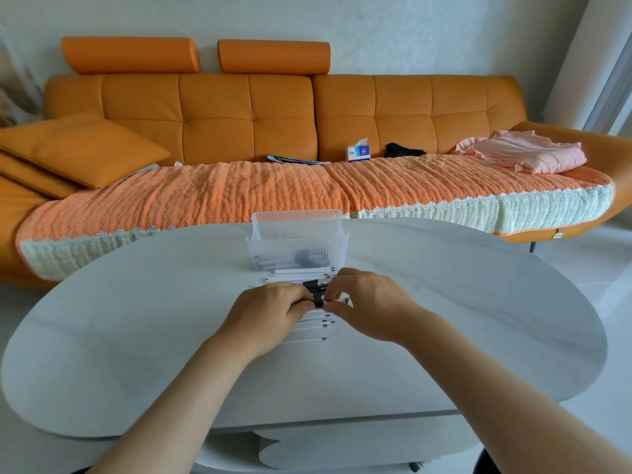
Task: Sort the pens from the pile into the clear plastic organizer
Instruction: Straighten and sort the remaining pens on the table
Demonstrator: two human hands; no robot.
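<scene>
A pile of white pens (pixel 309 325) with dark tips lies in a row on the white oval table (pixel 136 336), stretching from just in front of the clear plastic organizer (pixel 297 246) toward me. Several pens lie inside the organizer's front compartment. My left hand (pixel 265 313) and my right hand (pixel 371 307) meet over the middle of the pile, fingers pinched together on a small bundle of dark-capped pens (pixel 316 295). Both hands hide part of the pile.
An orange sofa (pixel 246 111) with a knitted orange cover runs behind the table. On it lie a tissue box (pixel 358 152), a dark item, pink clothes (pixel 523 153) and cushions at the left. Pale floor surrounds the table.
</scene>
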